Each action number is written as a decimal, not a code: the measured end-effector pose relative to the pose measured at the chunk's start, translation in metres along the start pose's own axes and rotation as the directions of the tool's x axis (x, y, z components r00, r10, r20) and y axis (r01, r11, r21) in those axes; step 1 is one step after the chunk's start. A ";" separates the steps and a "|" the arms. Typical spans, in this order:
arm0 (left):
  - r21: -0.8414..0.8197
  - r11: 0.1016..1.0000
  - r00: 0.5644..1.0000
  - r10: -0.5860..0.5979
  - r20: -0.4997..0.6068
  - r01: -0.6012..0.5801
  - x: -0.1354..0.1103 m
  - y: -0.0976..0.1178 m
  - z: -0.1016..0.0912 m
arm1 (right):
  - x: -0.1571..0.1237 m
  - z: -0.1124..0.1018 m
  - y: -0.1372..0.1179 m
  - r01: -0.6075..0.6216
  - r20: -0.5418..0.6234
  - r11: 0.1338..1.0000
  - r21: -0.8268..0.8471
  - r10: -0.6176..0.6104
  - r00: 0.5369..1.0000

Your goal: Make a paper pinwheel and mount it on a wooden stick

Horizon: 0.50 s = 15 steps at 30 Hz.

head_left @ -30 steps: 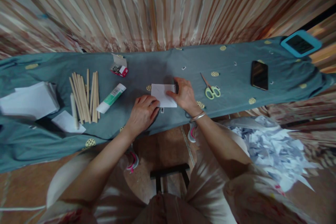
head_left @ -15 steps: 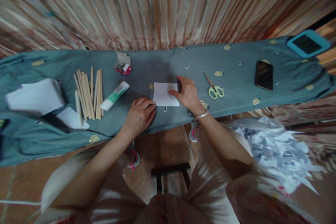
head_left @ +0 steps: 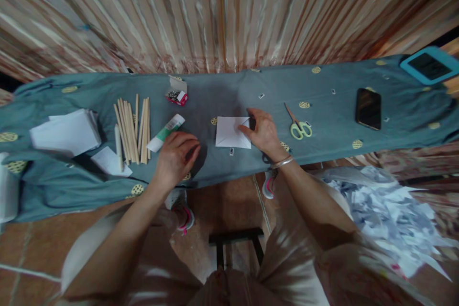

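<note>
Item: folded paper (head_left: 231,132), white, one piece, flat on the cloth-covered surface (head_left: 322,114), centre. Likely very light, thin and limp, easily creased, and apt to slide on the cloth; best held at an edge or corner.
Right hand (head_left: 265,134): fingers (head_left: 247,128) close together, pressing the right edge down.
Left hand (head_left: 175,155): well clear of the paper, loosely curled, holding nothing, just beside the glue stick (head_left: 166,132).

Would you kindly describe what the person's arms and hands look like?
Loose cream sleeves end near the elbows, leaving both forearms bare. The left hand wears nothing visible; the right hand has a thin silver bangle at its wrist. No gloves.
</note>
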<state>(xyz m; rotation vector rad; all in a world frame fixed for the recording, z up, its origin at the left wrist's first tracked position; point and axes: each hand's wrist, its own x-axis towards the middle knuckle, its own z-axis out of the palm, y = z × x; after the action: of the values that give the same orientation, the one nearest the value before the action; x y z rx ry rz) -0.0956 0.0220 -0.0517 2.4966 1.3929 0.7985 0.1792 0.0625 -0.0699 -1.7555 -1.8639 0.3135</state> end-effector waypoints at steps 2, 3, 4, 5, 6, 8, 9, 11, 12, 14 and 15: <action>0.039 0.995 0.994 -0.091 -0.067 0.093 -0.001 -0.011 -0.013 | 0.000 -0.002 0.001 -0.018 0.010 1.000 0.016 0.018 1.000; 0.070 0.988 0.987 -0.130 -0.091 0.137 -0.001 -0.017 -0.019 | -0.001 -0.002 0.001 -0.023 0.008 0.999 0.024 0.023 1.000; 0.111 0.979 0.981 -0.159 -0.106 0.171 -0.003 -0.023 -0.023 | -0.001 -0.003 0.002 -0.025 0.003 0.999 0.031 0.025 1.000; 0.151 0.968 0.977 -0.184 -0.110 0.200 -0.004 -0.030 -0.026 | -0.001 -0.003 0.004 -0.023 -0.003 0.999 0.037 0.023 1.000; 0.181 0.958 0.973 -0.207 -0.105 0.223 -0.006 -0.036 -0.028 | -0.001 -0.002 0.005 -0.020 -0.005 0.999 0.044 0.020 1.000; 0.215 0.944 0.968 -0.240 -0.077 0.252 -0.010 -0.047 -0.029 | -0.001 -0.002 0.007 -0.010 0.002 0.998 0.055 0.010 1.000; 0.224 0.939 0.965 -0.253 -0.062 0.261 -0.012 -0.052 -0.029 | -0.001 -0.001 0.007 -0.007 0.009 0.998 0.059 0.006 1.000; 0.229 0.933 0.961 -0.275 -0.040 0.276 -0.014 -0.056 -0.029 | -0.001 -0.001 0.007 -0.003 0.010 0.998 0.062 0.002 1.000; 0.223 0.932 0.958 -0.285 -0.039 0.286 -0.014 -0.057 -0.030 | -0.001 -0.002 0.007 0.000 -0.004 0.998 0.064 0.000 1.000; 0.189 0.929 0.948 -0.312 -0.056 0.317 -0.012 -0.053 -0.031 | 0.000 -0.004 0.003 0.019 -0.058 0.997 0.076 -0.014 0.998; 0.153 0.928 0.940 -0.333 -0.070 0.340 -0.010 -0.050 -0.032 | 0.001 -0.006 0.000 0.035 -0.091 0.996 0.088 -0.027 0.996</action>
<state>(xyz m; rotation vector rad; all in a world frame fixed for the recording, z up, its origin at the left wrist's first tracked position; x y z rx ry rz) -0.1532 0.0377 -0.0480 2.2608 1.9046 0.6934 0.1828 0.0621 -0.0647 -1.6525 -1.7846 0.2969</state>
